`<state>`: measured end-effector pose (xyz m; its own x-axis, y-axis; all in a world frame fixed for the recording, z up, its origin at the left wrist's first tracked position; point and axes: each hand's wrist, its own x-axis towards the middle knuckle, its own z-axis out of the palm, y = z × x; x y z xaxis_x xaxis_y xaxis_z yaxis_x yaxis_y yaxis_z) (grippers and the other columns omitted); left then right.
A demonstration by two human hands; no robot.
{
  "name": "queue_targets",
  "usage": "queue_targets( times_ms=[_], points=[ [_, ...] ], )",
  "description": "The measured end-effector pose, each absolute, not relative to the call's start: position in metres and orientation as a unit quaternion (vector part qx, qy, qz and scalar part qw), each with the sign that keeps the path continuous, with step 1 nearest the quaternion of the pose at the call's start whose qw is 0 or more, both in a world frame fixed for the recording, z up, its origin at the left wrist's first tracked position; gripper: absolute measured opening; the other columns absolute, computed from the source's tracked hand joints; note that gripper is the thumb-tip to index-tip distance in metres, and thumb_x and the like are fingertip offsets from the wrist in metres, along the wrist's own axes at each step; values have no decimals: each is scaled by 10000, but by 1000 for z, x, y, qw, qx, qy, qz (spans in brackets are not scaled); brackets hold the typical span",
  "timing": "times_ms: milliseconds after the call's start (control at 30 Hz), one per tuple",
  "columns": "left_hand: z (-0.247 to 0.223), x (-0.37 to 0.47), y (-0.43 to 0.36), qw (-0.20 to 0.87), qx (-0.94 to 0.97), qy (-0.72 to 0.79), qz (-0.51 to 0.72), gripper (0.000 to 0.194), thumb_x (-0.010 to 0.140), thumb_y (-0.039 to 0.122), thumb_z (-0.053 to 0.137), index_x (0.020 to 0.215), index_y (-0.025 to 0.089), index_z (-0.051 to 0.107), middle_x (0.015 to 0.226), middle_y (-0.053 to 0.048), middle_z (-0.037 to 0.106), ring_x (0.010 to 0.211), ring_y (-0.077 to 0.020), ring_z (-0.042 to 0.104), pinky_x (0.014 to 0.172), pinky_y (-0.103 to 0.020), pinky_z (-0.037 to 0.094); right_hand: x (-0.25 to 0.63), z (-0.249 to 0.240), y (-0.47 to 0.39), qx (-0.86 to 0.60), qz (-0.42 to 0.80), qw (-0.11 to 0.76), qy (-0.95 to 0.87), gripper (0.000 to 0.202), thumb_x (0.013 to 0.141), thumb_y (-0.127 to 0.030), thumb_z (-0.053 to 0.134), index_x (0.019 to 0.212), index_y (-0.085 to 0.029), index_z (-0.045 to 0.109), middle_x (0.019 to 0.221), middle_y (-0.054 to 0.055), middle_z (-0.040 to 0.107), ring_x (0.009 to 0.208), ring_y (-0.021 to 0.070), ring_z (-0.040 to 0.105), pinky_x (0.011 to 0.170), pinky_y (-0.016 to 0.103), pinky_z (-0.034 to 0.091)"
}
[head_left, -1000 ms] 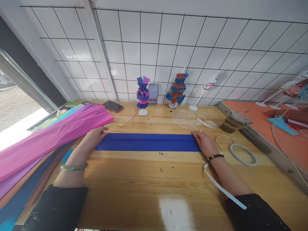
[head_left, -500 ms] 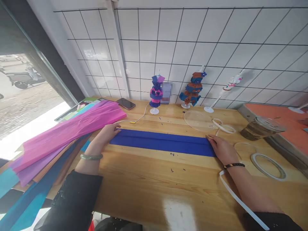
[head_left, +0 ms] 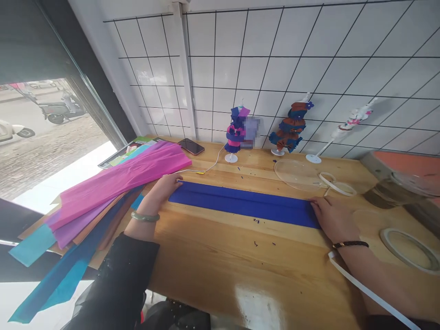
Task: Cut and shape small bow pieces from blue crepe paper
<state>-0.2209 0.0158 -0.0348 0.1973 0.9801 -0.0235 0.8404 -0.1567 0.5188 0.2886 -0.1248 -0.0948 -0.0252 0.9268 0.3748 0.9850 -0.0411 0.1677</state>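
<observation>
A long strip of dark blue crepe paper (head_left: 240,201) lies across the wooden table, with a fold line running lengthwise. At its left end, my left hand (head_left: 168,185) pinches the upper corner between thumb and fingers. My right hand (head_left: 335,217) grips the opposite end, its fingertips on the upper right corner and the palm hiding part of that edge. A narrow white strip (head_left: 367,288) runs beside my right wrist. Left of my left hand, sheets of pink crepe paper (head_left: 127,183) lie over purple, brown and blue ones.
Along the tiled wall stand a purple-pink paper figure (head_left: 235,133), a brown-blue one (head_left: 288,130) and a white floral one (head_left: 350,123). A phone (head_left: 191,146), a clear disc (head_left: 292,175), a tape roll (head_left: 387,243) and a lidded cup (head_left: 385,192) also rest on the table.
The view has shifted, so the whole scene sits further right, with more of the street visible. Both hands still hold the ends of the blue strip.
</observation>
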Motion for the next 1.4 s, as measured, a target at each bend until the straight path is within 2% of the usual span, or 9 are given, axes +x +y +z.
queue_targets(
  times_ms=[200, 400, 500, 600, 667, 900, 1067, 1200, 1400],
  points=[
    [-44, -220, 21, 80, 802, 586, 80, 372, 784, 242, 467, 1136, 182, 571, 1107, -107, 613, 1034, -270, 550, 875, -346, 405, 289, -94, -125, -666, -182, 59, -720, 241, 848, -189, 432, 892, -195, 669, 885, 95, 645, 820, 231, 570, 725, 345, 416],
    [-52, -174, 7, -47, 857, 503, 104, 399, 764, 69, 396, 1088, 188, 595, 1179, -132, 544, 1162, -290, 445, 922, -423, 376, 289, -97, -129, -651, -164, 86, -736, 265, 835, -184, 423, 861, -176, 687, 898, 106, 638, 819, 227, 573, 739, 360, 440],
    [-63, -131, -13, -3, 926, 361, 114, 370, 863, 216, 377, 1199, 170, 522, 1308, -112, 466, 1270, -243, 345, 1015, -384, 319, 285, -96, -131, -651, -146, 98, -738, 276, 837, -188, 413, 855, -181, 689, 904, 104, 636, 821, 225, 581, 752, 367, 451],
    [-76, -96, -36, 34, 947, 305, 99, 598, 866, 533, 330, 1321, 154, 405, 1389, -127, 383, 1321, -268, 270, 1067, -416, 238, 281, -95, -135, -652, -143, 89, -739, 277, 825, -173, 421, 866, -189, 694, 913, 107, 639, 816, 232, 589, 762, 371, 461],
    [-82, -83, -47, 33, 948, 298, 106, 687, 844, 611, 277, 1359, 163, 353, 1411, -138, 346, 1339, -287, 227, 1083, -458, 177, 279, -93, -138, -656, -140, 77, -738, 286, 812, -154, 421, 880, -191, 697, 931, 117, 643, 833, 251, 593, 786, 391, 464],
    [-81, -82, -54, 3, 948, 302, 100, 646, 846, 629, 216, 1367, 267, 338, 1454, -100, 273, 1347, -290, 210, 1077, -482, 166, 243, -84, -140, -643, -151, 58, -748, 369, 830, -141, 370, 1097, -103, 621, 1155, 156, 598, 1062, 262, 548, 932, 408, 424],
    [-81, -81, -56, -14, 945, 311, 98, 642, 850, 625, 203, 1365, 268, 343, 1447, -108, 287, 1342, -290, 223, 1070, -487, 177, 167, -76, -132, -582, -72, 62, -808, 571, 891, -433, 348, 1343, -87, 397, 1391, 150, 405, 1280, 235, 362, 1047, 417, 309],
    [-81, -81, -57, -25, 943, 314, 108, 626, 854, 617, 205, 1358, 276, 355, 1441, -100, 303, 1338, -286, 236, 1067, -482, 188, 127, -76, -127, -560, -27, 47, -827, 638, 901, -509, 251, 1385, -103, 334, 1436, 131, 336, 1346, 213, 237, 1082, 422, 232],
    [-79, -81, -58, -16, 943, 317, 99, 633, 853, 621, 182, 1357, 279, 355, 1439, -104, 304, 1334, -296, 241, 1056, -508, 191, 137, -82, -135, -638, -62, 12, -768, 669, 892, -533, 250, 1361, -72, 375, 1418, 147, 361, 1325, 256, 278, 1068, 439, 226]
  ],
)
